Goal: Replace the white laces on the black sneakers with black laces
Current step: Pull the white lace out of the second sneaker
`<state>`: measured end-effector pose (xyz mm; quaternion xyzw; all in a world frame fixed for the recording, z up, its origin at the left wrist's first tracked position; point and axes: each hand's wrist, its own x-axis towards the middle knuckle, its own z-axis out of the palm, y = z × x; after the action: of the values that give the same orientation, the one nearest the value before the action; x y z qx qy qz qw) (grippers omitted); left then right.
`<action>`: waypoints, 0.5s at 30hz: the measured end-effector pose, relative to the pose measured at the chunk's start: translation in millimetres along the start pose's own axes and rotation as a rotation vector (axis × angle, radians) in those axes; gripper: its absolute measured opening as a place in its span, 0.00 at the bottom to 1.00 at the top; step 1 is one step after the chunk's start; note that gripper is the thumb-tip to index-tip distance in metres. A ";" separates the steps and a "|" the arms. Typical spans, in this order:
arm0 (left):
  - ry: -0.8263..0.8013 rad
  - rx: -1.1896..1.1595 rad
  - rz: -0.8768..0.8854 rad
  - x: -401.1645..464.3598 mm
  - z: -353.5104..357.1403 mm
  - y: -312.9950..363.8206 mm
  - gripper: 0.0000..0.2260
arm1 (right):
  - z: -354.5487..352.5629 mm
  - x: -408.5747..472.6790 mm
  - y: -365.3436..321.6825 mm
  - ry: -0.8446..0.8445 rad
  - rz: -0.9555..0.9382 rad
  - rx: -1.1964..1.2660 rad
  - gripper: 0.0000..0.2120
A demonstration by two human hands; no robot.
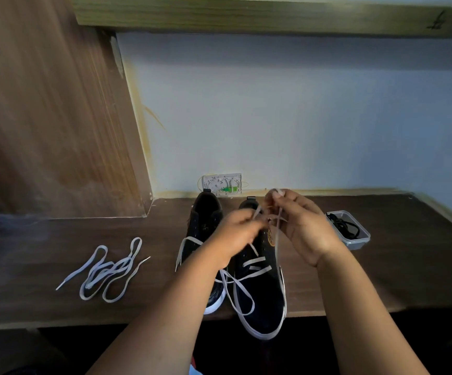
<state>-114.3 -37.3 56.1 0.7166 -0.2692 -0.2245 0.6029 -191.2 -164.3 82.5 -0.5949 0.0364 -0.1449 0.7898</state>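
Head view looks down on a dark wooden desk (57, 234) that fills the frame from 9 to 3 o'clock, its bare top serving as the workbench. Two black sneakers stand side by side at centre, toes toward the person so the eyelets face up for easy reach. The left shoe (206, 220) looks already stripped of its lace, though a hand hides much of it. The right shoe (260, 299), at about 6 o'clock, keeps a white lace (254, 262) across its lower eyelets, with slack loops trailing over the toe.

Above its tongue, the left hand (233, 234) and the right hand (303, 226) each have fingers closed narrowly, pinching a strand of that lace; lifting it likely draws it out of the upper eyelets. Blur hides the exact fingertip contact.

At 9 o'clock a loose lace (108, 269) lies coiled, well apart, probably set aside as finished with. At 3 o'clock a small clear tub (354, 239) holds the black laces (344, 226), near the right hand for the relacing to come. Roughly half the unlacing seems done.
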 end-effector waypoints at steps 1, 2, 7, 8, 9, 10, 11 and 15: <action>0.107 -0.231 -0.032 0.4 -4.8 4.4 0.04 | -2.9 1.7 2.2 0.069 -0.030 -0.068 0.05; 0.241 -0.487 -0.059 0.5 -12.3 11.0 0.05 | -7.6 3.6 5.2 0.154 -0.048 -0.218 0.05; 0.929 -1.006 -0.063 2.9 -72.6 4.7 0.09 | -37.9 9.0 22.3 -0.009 0.079 -1.117 0.05; 1.000 -0.994 -0.072 4.4 -83.0 -2.3 0.07 | -36.5 7.7 24.2 -0.115 0.125 -1.156 0.06; 1.049 -0.988 -0.088 5.2 -90.2 -7.7 0.07 | -34.1 7.3 27.3 -0.191 0.163 -1.167 0.08; 1.107 -0.949 -0.120 6.5 -95.8 -11.6 0.08 | -30.3 6.5 30.1 -0.243 0.186 -1.176 0.08; 1.159 -0.859 -0.160 6.0 -99.2 -13.2 0.08 | -27.4 6.9 33.9 -0.272 0.203 -1.197 0.08; 0.850 -0.324 -0.391 10.9 -76.6 -13.5 0.08 | -19.8 7.9 46.8 -0.263 0.216 -1.277 0.07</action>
<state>-55.0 14.2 56.0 0.6791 0.1784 -0.0600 0.7095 -179.6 -173.1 33.1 -0.9520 0.0780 0.0592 0.2899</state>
